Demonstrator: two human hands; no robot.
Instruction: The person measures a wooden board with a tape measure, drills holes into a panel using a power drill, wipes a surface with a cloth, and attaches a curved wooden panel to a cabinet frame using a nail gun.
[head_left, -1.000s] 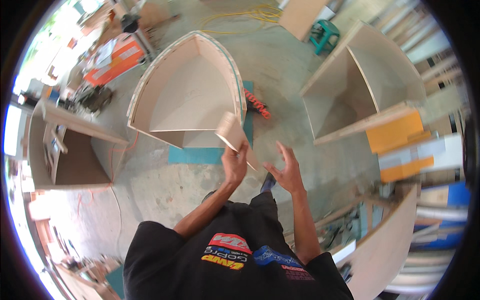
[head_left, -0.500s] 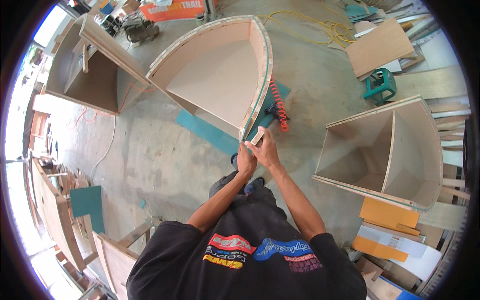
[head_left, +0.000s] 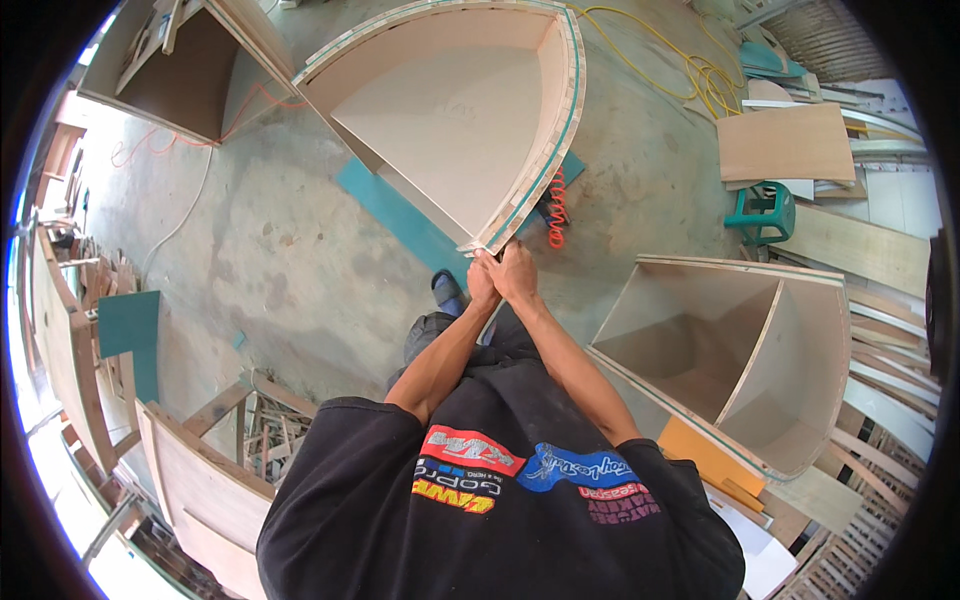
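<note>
The right hand (head_left: pixel 516 272) and the left hand (head_left: pixel 482 284) meet, touching, at the near corner of a curved wooden cabinet (head_left: pixel 435 130). Both have their fingers curled in at that corner; whether either grips the edge or a small piece cannot be told, as the fingers hide it. The cabinet lies open side up in front of the person, a green strip (head_left: pixel 571 130) running along its right rim. Beneath it a teal sheet (head_left: pixel 400 222) covers part of the floor (head_left: pixel 290 300), and a red coiled hose (head_left: pixel 558 215) hangs just beside its right side. Farther right stands a second cabinet (head_left: pixel 800 380) with a divider, a green stool (head_left: pixel 765 212) behind it. Beyond the stool lies a brown board (head_left: pixel 787 143), near a loose yellow cable (head_left: pixel 690 62).
</note>
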